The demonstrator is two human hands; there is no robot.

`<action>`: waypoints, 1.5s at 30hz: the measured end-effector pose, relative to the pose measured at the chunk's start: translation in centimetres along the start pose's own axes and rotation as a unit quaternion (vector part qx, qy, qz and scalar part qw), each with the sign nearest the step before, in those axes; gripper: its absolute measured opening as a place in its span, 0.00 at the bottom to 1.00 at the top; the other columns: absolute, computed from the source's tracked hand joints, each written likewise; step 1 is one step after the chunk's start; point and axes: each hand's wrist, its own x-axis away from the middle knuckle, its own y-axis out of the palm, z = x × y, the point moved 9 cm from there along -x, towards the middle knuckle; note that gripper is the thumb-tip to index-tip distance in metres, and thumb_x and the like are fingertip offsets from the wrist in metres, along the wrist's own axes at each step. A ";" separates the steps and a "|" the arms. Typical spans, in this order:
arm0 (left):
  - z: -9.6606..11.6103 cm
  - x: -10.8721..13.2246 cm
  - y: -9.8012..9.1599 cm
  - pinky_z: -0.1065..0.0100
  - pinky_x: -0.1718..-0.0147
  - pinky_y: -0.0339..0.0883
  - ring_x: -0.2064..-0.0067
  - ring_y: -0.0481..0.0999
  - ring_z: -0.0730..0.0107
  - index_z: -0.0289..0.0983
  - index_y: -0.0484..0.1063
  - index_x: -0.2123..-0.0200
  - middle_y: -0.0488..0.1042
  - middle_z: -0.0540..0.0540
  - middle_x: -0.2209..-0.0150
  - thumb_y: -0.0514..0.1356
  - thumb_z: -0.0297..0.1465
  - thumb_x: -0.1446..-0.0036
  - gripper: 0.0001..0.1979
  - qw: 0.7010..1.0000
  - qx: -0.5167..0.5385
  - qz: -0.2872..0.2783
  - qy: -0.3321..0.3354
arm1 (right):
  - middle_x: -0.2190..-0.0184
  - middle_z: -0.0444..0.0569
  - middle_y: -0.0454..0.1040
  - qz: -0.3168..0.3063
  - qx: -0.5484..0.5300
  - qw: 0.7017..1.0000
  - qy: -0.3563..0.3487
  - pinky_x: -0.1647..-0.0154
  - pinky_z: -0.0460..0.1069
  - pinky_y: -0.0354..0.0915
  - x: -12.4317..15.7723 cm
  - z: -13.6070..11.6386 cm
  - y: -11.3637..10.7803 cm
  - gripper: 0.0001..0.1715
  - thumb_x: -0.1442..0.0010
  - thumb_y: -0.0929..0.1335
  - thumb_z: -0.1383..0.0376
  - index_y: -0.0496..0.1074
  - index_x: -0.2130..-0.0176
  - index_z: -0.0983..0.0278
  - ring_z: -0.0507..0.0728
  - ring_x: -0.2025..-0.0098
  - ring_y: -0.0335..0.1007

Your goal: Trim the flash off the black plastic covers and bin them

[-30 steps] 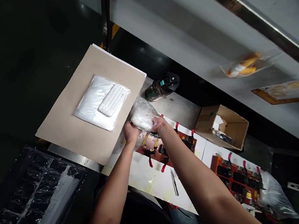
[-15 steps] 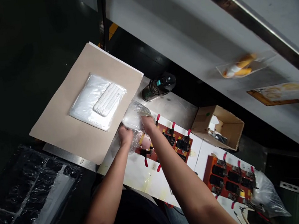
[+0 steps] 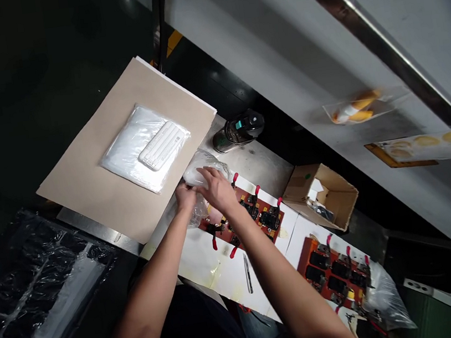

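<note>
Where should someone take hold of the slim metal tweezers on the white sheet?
Pinch the slim metal tweezers mid-length, coming straight down from above: they lie flat on the white sheet, and bare sheet on both long sides leaves room for fingers.

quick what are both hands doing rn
Left hand: closed, holding a clear plastic bag.
Right hand: open, fingers spread on the same bag.

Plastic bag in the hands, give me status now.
Left hand gripping the clear plastic bag at its lower edge. Right hand pressed on top of it. Red-clamped circuit board just beside the hands.
</note>
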 end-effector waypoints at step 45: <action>0.6 2.9 -2.6 0.59 0.55 0.72 0.60 0.77 0.67 0.34 0.74 0.61 0.77 0.46 0.62 0.57 0.40 0.34 0.14 0.895 -0.440 -0.061 0.031 | 0.44 0.68 0.68 -0.198 0.177 0.964 0.018 0.57 0.56 0.74 -3.0 0.4 10.3 0.29 0.29 0.60 0.62 0.56 0.34 0.72 0.63 0.52 0.75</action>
